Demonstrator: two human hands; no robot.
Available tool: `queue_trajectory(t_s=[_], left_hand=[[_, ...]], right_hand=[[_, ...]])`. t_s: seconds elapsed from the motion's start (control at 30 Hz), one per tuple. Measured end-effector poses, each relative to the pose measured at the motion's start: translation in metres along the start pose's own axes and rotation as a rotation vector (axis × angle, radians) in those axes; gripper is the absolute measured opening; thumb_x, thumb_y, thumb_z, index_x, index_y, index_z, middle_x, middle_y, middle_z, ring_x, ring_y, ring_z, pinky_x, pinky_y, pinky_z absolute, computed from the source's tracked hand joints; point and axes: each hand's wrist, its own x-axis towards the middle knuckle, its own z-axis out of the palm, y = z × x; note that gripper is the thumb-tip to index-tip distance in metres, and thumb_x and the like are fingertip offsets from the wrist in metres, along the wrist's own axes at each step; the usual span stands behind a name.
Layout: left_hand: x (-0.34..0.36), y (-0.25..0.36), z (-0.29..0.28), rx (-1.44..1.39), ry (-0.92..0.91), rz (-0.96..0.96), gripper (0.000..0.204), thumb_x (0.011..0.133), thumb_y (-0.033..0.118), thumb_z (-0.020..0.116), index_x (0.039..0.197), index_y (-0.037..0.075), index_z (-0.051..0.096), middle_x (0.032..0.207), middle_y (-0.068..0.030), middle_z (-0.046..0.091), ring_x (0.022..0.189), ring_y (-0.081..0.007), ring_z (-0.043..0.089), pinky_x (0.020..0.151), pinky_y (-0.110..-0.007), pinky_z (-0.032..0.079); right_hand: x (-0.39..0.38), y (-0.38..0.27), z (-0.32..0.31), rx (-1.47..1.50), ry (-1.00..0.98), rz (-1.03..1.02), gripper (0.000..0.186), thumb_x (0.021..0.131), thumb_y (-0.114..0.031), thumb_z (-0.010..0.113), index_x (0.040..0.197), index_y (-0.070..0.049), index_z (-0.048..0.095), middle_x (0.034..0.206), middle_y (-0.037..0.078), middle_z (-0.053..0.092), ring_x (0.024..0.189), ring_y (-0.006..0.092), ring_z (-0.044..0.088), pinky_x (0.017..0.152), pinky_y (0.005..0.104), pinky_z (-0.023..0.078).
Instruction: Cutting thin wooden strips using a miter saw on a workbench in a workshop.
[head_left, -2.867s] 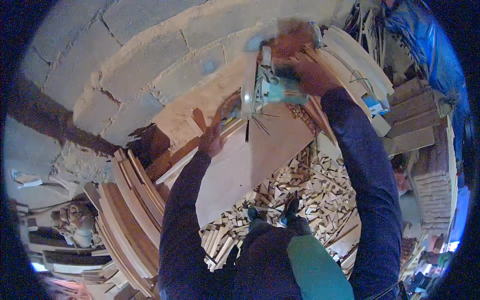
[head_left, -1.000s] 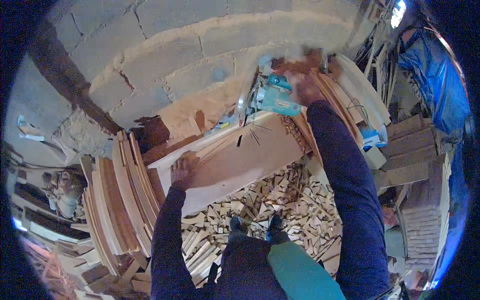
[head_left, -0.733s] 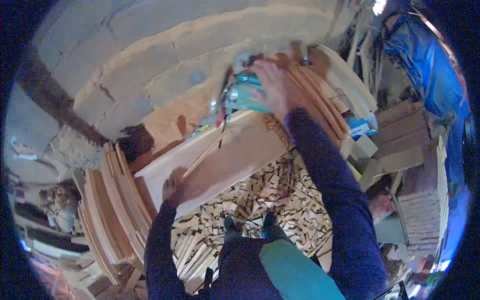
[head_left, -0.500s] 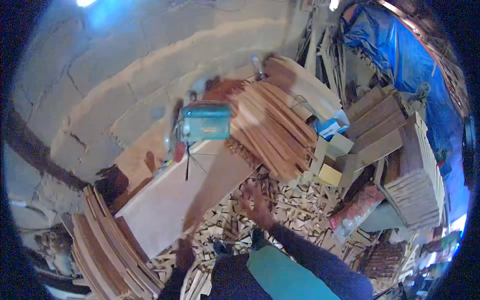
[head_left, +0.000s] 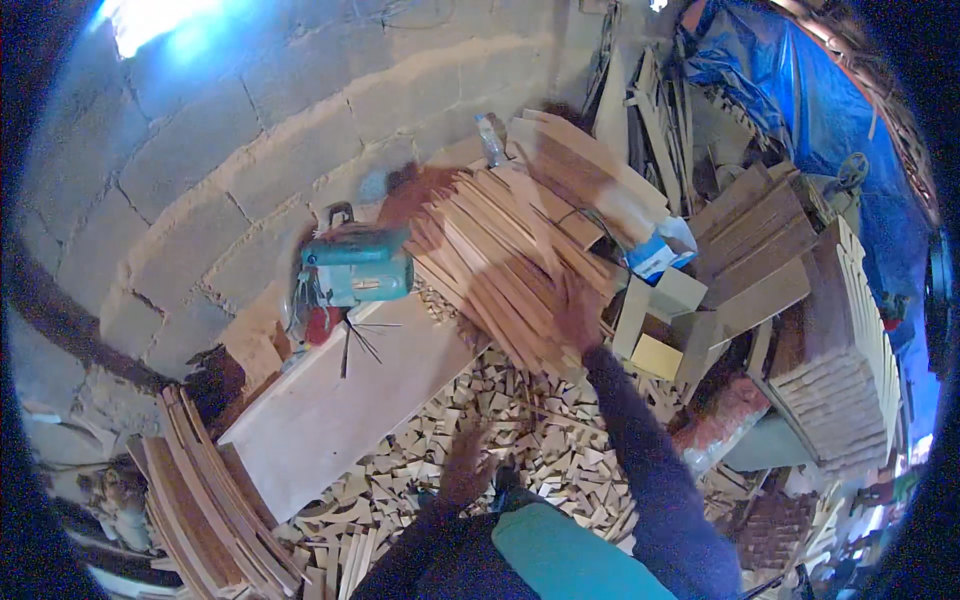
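My right hand (head_left: 577,312) reaches forward over the near right end of a pile of long thin wooden strips (head_left: 490,270). Its fingers look stretched out and lie against the strips; their tips are hard to make out. My left hand (head_left: 465,468) hangs low in front of my body, above a heap of small wood offcuts (head_left: 530,420). Its fingers appear apart, slightly blurred, with nothing visible in them. Left of the strips, a teal power tool (head_left: 358,268) rests at the far end of a pale wide board (head_left: 350,410).
Curved wooden pieces (head_left: 195,490) are stacked at the left. An open cardboard box (head_left: 655,330) and a blue-and-white packet (head_left: 662,250) lie right of the strips. Stacked boards (head_left: 830,350) stand farther right. A block wall (head_left: 280,140) rises behind.
My right hand has moved forward and right from above the offcuts onto the strips. My left hand has shifted right, closer to my body's middle. The view has turned slightly.
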Motion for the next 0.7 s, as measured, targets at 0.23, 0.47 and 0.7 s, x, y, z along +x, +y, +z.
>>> queue_trajectory(t_s=[0.23, 0.47, 0.7], left_hand=[[-0.142, -0.075, -0.021, 0.418, 0.149, -0.192, 0.043, 0.092, 0.027, 0.074, 0.121, 0.000, 0.059, 0.102, -0.0226, 0.063, 0.105, -0.0451, 0.060, 0.097, -0.055, 0.048], [-0.248, -0.074, -0.017, 0.328, 0.343, -0.416, 0.043, 0.094, 0.017, 0.066, 0.131, -0.002, 0.055, 0.114, -0.0257, 0.059, 0.111, -0.0455, 0.056, 0.099, -0.054, 0.048], [-0.257, -0.047, -0.050, 0.603, 0.501, -0.668, 0.050, 0.095, 0.015, 0.065, 0.140, -0.002, 0.050, 0.146, -0.0261, 0.049, 0.129, -0.0446, 0.054, 0.109, -0.051, 0.045]], right_hand=[[0.147, 0.067, 0.070, 0.082, -0.277, 0.169, 0.044, 0.102, -0.031, 0.047, 0.127, 0.002, 0.063, 0.119, 0.019, 0.068, 0.112, 0.0359, 0.064, 0.094, 0.0527, 0.052], [0.159, 0.060, 0.124, 0.217, -0.232, 0.291, 0.045, 0.102, -0.032, 0.051, 0.129, 0.002, 0.062, 0.122, 0.022, 0.066, 0.118, 0.0382, 0.061, 0.099, 0.0531, 0.050], [0.113, 0.020, 0.112, 0.281, 0.053, 0.027, 0.047, 0.101, -0.033, 0.055, 0.131, 0.003, 0.061, 0.124, 0.024, 0.065, 0.123, 0.0405, 0.058, 0.103, 0.0536, 0.047]])
